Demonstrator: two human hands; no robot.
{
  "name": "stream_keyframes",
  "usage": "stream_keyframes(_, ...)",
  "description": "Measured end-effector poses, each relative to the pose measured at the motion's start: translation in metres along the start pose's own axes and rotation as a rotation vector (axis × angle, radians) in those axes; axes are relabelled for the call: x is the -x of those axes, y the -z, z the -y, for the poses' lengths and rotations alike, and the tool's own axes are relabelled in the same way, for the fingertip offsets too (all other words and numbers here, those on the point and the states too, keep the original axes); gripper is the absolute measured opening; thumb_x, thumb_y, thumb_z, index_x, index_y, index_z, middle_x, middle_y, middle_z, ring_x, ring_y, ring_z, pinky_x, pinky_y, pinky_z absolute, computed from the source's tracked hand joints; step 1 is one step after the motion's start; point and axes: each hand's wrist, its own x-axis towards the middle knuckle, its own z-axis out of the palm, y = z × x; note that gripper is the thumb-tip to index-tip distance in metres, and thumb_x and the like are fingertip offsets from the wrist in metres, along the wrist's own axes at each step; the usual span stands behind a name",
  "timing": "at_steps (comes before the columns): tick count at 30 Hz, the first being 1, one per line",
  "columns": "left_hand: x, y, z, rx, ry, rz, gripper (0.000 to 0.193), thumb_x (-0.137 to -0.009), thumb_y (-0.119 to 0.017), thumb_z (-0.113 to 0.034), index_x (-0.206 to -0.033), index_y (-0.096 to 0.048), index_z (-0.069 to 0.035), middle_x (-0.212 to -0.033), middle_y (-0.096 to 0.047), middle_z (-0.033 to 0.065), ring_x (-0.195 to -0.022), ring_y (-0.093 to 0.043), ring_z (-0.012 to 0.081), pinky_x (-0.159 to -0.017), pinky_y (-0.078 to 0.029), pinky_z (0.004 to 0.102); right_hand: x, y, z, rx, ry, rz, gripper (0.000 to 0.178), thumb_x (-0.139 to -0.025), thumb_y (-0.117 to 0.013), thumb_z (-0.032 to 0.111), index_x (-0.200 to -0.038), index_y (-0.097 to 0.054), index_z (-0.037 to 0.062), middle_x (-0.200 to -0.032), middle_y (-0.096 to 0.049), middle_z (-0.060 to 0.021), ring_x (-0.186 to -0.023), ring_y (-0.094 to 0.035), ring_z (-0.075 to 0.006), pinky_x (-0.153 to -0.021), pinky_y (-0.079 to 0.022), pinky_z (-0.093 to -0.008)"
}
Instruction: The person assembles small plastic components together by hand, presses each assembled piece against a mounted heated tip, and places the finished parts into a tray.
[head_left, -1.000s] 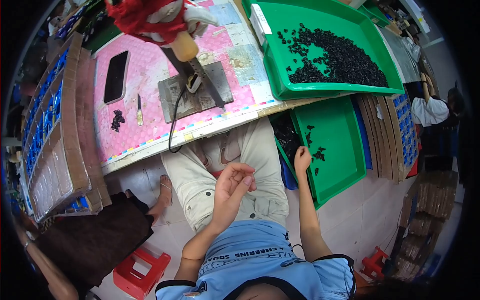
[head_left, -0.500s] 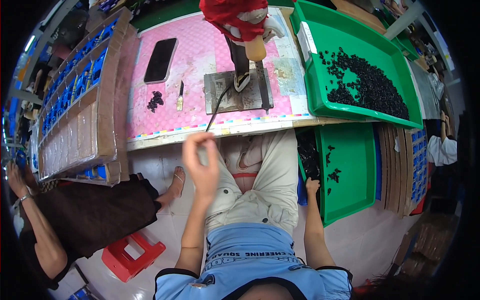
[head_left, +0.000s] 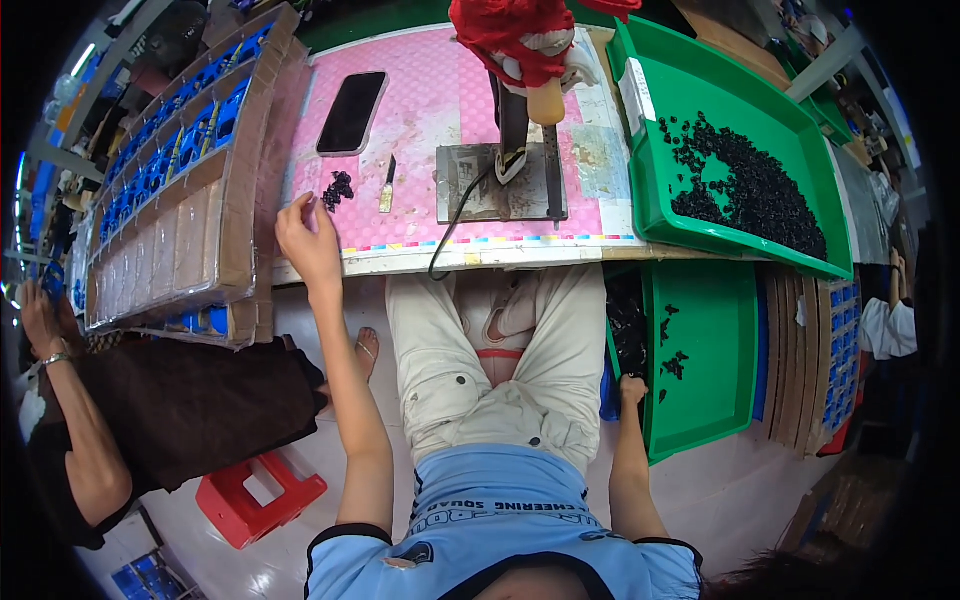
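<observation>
My left hand point(head_left: 308, 242) is over the near left edge of the pink-covered table point(head_left: 420, 100), its bent fingers apart and nothing visible in them. Just beyond its fingertips lies a small heap of black parts point(head_left: 338, 190). A small knife point(head_left: 387, 186) and a dark-screened phone point(head_left: 353, 114) lie to the right of and behind that heap. Low on the right, my right hand point(head_left: 632, 389) is closed at the near end of a container holding black material point(head_left: 626, 320), beside the lower green tray point(head_left: 708, 380). What its fingers hold is hidden.
A hand press point(head_left: 512, 130) wrapped in red cloth stands on a metal plate point(head_left: 465, 205), with a black cable point(head_left: 445, 240) hanging off the edge. The upper green tray point(head_left: 790, 130) holds many black parts. Cardboard boxes point(head_left: 190, 235) with blue pieces stand left. Another person sits beside a red stool point(head_left: 262, 500).
My left hand has moved left from near the cable to the small heap of black parts. My right hand stays at the container. The whole view has shifted slightly.
</observation>
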Motion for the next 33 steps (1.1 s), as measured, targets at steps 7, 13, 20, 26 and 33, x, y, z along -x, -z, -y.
stream_keyframes(7, 0.001, 0.0, 0.001, 0.041, 0.022, -0.009, 0.008, -0.073, -0.055, -0.006, -0.077, -0.055, 0.001, -0.074, -0.054, 0.0107, -0.07, -0.052, 0.0214, -0.065, -0.041, 0.031, 0.009, 0.014, -0.007, 0.04, 0.067, 0.06, 0.042, -0.068, -0.052, 0.029, -0.093, -0.057, -0.0037, -0.102, -0.053, -0.0239, -0.094, -0.053, -0.0329, -0.08, -0.043, -0.0374)
stream_keyframes(13, 0.014, 0.011, -0.026, 0.303, 0.216, -0.051, 0.006, -0.076, -0.051, -0.002, -0.08, -0.05, 0.002, -0.074, -0.054, 0.008, -0.064, -0.05, 0.0117, -0.058, -0.04, 0.0233, 0.01, 0.016, -0.007, 0.049, 0.078, 0.071, 0.038, -0.068, -0.054, 0.03, -0.091, -0.059, 0.0003, -0.101, -0.054, -0.02, -0.093, -0.054, -0.0324, -0.081, -0.043, -0.0374)
stream_keyframes(20, 0.035, 0.021, -0.052, 0.588, 0.188, -0.072, 0.007, -0.079, -0.047, -0.001, -0.085, -0.045, 0.001, -0.079, -0.049, 0.006, -0.069, -0.046, 0.0105, -0.063, -0.04, 0.0229, 0.013, 0.006, -0.016, 0.16, 0.104, -0.113, 0.054, -0.069, -0.055, 0.036, -0.105, -0.048, -0.0031, -0.103, -0.049, -0.0237, -0.095, -0.05, -0.0362, -0.081, -0.041, -0.041)
stream_keyframes(26, 0.049, 0.032, -0.082, 0.752, 0.239, 0.003, 0.006, -0.08, -0.044, 0.001, -0.087, -0.044, 0.001, -0.079, -0.045, 0.0048, -0.071, -0.044, 0.0104, -0.064, -0.039, 0.0223, 0.017, 0.005, -0.018, 0.048, -0.146, 0.038, 0.062, -0.07, -0.053, 0.045, -0.108, -0.044, -0.0036, -0.111, -0.041, -0.0247, -0.101, -0.046, -0.0359, -0.083, -0.04, -0.042)
stream_keyframes(33, 0.06, 0.042, -0.108, 0.856, 0.297, 0.119, 0.006, -0.081, -0.043, 0.0, -0.087, -0.044, 0.0, -0.079, -0.045, 0.0041, -0.07, -0.043, 0.0087, -0.065, -0.037, 0.0211, 0.009, -0.002, -0.019, 0.0, -0.118, -0.004, 0.053, -0.071, -0.052, 0.041, -0.107, -0.047, 0.0018, -0.11, -0.044, -0.0223, -0.098, -0.048, -0.0352, -0.082, -0.041, -0.0409)
